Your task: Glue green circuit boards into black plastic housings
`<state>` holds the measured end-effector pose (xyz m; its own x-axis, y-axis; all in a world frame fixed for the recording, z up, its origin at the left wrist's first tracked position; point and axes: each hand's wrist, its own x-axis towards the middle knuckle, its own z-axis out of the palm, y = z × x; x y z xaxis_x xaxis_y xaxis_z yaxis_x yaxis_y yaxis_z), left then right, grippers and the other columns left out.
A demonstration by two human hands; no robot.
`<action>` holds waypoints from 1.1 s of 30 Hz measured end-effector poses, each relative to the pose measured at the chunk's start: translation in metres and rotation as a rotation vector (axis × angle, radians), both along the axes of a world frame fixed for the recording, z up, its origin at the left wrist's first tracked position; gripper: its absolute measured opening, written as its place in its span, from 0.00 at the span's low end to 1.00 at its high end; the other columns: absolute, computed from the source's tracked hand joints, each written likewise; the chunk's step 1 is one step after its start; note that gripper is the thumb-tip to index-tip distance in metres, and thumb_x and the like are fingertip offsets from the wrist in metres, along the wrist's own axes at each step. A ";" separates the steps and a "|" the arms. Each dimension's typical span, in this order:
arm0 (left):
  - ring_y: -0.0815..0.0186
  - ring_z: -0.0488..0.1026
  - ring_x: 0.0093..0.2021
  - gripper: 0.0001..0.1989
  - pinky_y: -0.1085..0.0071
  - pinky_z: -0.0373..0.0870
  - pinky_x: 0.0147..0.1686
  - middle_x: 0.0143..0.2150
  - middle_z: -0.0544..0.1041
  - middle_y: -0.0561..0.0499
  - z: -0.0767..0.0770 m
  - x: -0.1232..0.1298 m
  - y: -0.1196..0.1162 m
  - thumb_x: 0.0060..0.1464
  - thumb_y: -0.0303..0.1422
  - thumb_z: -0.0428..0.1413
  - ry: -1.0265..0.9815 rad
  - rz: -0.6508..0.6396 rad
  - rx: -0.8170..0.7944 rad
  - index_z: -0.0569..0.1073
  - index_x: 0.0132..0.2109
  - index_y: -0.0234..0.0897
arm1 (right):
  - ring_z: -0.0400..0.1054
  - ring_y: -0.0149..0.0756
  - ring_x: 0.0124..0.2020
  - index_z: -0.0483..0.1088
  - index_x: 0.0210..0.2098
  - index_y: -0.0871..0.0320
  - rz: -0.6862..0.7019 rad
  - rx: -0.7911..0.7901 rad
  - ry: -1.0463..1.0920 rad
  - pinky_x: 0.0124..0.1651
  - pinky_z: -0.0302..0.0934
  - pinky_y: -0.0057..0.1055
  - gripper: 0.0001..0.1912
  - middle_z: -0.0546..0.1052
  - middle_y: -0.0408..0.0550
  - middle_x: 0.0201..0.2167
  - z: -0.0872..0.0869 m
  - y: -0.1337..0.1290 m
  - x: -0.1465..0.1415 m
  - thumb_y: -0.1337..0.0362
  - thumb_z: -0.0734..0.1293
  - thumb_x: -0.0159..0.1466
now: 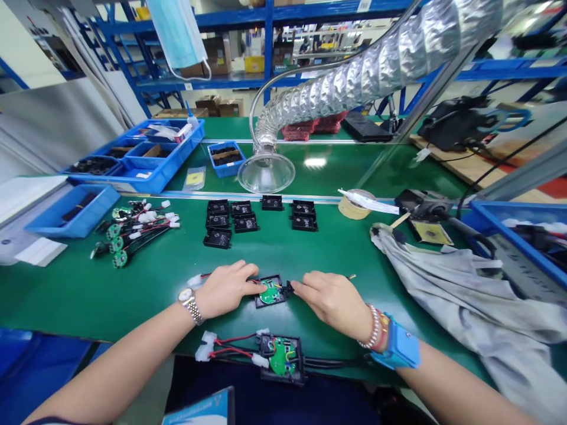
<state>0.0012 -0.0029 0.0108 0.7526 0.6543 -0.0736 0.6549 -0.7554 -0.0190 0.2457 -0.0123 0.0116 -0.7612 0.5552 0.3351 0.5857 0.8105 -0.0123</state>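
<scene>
- So the main thing here is a black plastic case (pixel 279 303) with a green circuit board (pixel 269 293) in it, sitting by the middle of the tabletop's (pixel 186 295) near edge.
- Left hand (pixel 227 289): fingers bent, one fingertip down on the board. Can't tell if they're closed on anything, the knuckles kinda block it.
- Right hand (pixel 333 300): fingers pinched around a small black piece (pixel 289 287) at the case's right end. Too small to say what it is exactly.
- Second case (pixel 297 379), also with a green board in it, lies right at the near edge, white connectors (pixel 205 348) on red and black wires out its left side, black cables (pixel 328 362) out its right.
- Further back, past the hands, there's a bunch of black case shells (pixel 245 222) in loose groups.
- Pile of wired boards (pixel 119 245) over toward the left edge, next to a blue bin (pixel 73 218).
- Gray cloth (pixel 447 289) is draped along the right side, and a clear funnel (pixel 266 174) on a silver duct (pixel 328 88) hangs above the far half.
</scene>
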 end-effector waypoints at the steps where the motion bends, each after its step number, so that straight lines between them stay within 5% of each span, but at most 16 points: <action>1: 0.66 0.62 0.35 0.17 0.74 0.58 0.25 0.44 0.65 0.50 0.001 0.002 0.001 0.58 0.27 0.43 0.012 -0.008 -0.004 0.68 0.48 0.52 | 0.57 0.31 0.22 0.71 0.35 0.61 -0.006 0.008 -0.014 0.23 0.47 0.30 0.14 0.68 0.46 0.22 -0.001 -0.003 -0.001 0.70 0.53 0.64; 10: 0.60 0.63 0.39 0.17 0.65 0.63 0.36 0.44 0.66 0.46 0.010 0.008 -0.002 0.50 0.40 0.52 0.025 -0.083 -0.076 0.70 0.47 0.42 | 0.61 0.33 0.27 0.69 0.31 0.62 -0.105 -0.173 -0.052 0.30 0.54 0.29 0.08 0.69 0.47 0.24 -0.006 -0.007 -0.009 0.71 0.58 0.61; 20: 0.59 0.63 0.43 0.17 0.66 0.63 0.38 0.48 0.66 0.47 -0.010 0.000 0.002 0.54 0.46 0.48 -0.072 -0.109 -0.026 0.69 0.46 0.43 | 0.64 0.32 0.28 0.69 0.30 0.62 -0.104 -0.626 0.069 0.33 0.57 0.27 0.08 0.71 0.49 0.27 0.004 0.010 -0.016 0.71 0.59 0.60; 23: 0.59 0.63 0.43 0.18 0.65 0.63 0.39 0.48 0.66 0.47 -0.011 0.000 0.002 0.54 0.46 0.48 -0.073 -0.118 -0.026 0.69 0.47 0.43 | 0.63 0.29 0.23 0.67 0.26 0.61 -0.188 -0.936 0.078 0.28 0.57 0.26 0.09 0.70 0.46 0.23 0.006 0.019 -0.015 0.66 0.59 0.60; 27: 0.59 0.63 0.43 0.18 0.65 0.64 0.39 0.48 0.66 0.47 -0.012 0.000 0.003 0.54 0.45 0.48 -0.070 -0.124 -0.040 0.69 0.47 0.42 | 0.55 0.25 0.13 0.63 0.23 0.61 -0.307 -1.550 0.106 0.16 0.48 0.23 0.16 0.66 0.42 0.16 0.002 0.028 -0.015 0.61 0.54 0.62; 29: 0.59 0.63 0.43 0.18 0.65 0.64 0.39 0.48 0.66 0.47 -0.012 0.000 0.004 0.55 0.45 0.48 -0.071 -0.124 -0.046 0.69 0.47 0.42 | 0.51 0.23 0.12 0.63 0.23 0.61 -0.317 -1.696 0.167 0.15 0.46 0.23 0.15 0.63 0.40 0.15 0.001 0.030 -0.016 0.61 0.54 0.62; 31: 0.59 0.63 0.43 0.18 0.66 0.64 0.39 0.48 0.67 0.47 -0.011 0.000 0.004 0.54 0.45 0.48 -0.068 -0.124 -0.050 0.69 0.47 0.42 | 0.50 0.23 0.12 0.63 0.23 0.61 -0.311 -1.639 0.170 0.16 0.46 0.23 0.14 0.62 0.39 0.15 0.003 0.031 -0.018 0.63 0.55 0.61; 33: 0.59 0.63 0.43 0.17 0.66 0.64 0.38 0.49 0.67 0.47 -0.011 0.000 0.004 0.54 0.45 0.49 -0.066 -0.122 -0.053 0.69 0.47 0.43 | 0.52 0.24 0.15 0.63 0.21 0.61 -0.233 -1.380 0.079 0.20 0.49 0.24 0.13 0.64 0.41 0.16 0.009 0.030 -0.021 0.65 0.57 0.60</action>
